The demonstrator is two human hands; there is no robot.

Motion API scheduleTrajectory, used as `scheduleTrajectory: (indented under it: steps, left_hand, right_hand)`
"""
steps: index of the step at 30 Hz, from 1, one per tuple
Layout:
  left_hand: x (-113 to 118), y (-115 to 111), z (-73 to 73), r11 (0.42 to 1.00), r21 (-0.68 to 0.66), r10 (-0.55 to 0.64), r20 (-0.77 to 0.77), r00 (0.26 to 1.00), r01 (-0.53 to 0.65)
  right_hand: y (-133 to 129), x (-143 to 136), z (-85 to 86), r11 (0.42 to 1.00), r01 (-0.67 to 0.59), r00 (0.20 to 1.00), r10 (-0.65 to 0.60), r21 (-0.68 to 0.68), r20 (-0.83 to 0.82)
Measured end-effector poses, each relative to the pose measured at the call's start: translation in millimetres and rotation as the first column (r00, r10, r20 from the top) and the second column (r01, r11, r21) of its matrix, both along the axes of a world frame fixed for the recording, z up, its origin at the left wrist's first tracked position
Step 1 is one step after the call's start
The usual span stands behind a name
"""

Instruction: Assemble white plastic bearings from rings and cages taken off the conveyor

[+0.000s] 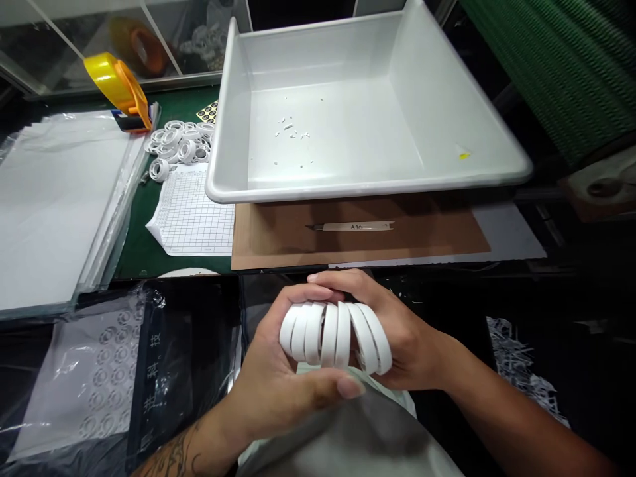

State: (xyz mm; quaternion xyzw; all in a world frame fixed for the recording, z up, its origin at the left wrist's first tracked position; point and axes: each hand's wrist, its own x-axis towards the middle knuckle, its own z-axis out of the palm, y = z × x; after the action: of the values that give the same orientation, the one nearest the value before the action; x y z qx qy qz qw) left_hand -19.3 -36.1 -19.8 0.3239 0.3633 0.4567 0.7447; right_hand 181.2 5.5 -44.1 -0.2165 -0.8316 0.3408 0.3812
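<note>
A row of several white rings [328, 334] stands side by side between my two hands, in front of the table edge. My left hand [283, 371] curls round the left end, its thumb stretched along the near side and its fingers over the far side. Around the right end is my right hand [397, 331], its fingers reaching across the top to meet the left fingers. The rings lean a little apart, with a gap right of the middle. The right thumb is hidden.
A large white tray [328, 193] with small white scraps sits on the table. Before it lies a craft knife [355, 226] on brown cardboard [278, 248]. Left are loose white rings [171, 140], a printed sheet [196, 212], a tape dispenser [134, 93] and stacked plastic bags [54, 199].
</note>
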Motion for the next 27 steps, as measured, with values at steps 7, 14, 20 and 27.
scheduleTrajectory:
  steps: [7, 14, 20, 27]
  left_hand:
    - [5.4, 0.1, -0.9, 0.998, 0.037, 0.047, 0.050, 0.998, -0.049]
    - [4.1, 1.3, -2.3, 0.997, -0.059, 0.059, 0.062, 0.996, -0.055]
    - [5.0, 2.7, -8.1, 0.992, -0.021, 0.126, -0.037, 0.991, -0.127]
    - [1.6, 6.6, -14.7, 0.988, 0.008, 0.152, 0.082, 0.985, -0.153]
  right_hand:
    - [-1.0, 1.2, 7.0, 0.999, 0.025, 0.998, -0.023, -0.033, 0.061]
    - [2.8, -3.5, 3.5, 0.990, -0.004, 0.994, -0.011, 0.140, 0.112]
    - [1.6, -11.5, 3.2, 0.978, 0.073, 0.984, -0.102, 0.194, 0.143]
    - [4.4, -18.3, 14.3, 0.983, 0.046, 0.977, -0.081, 0.175, 0.195]
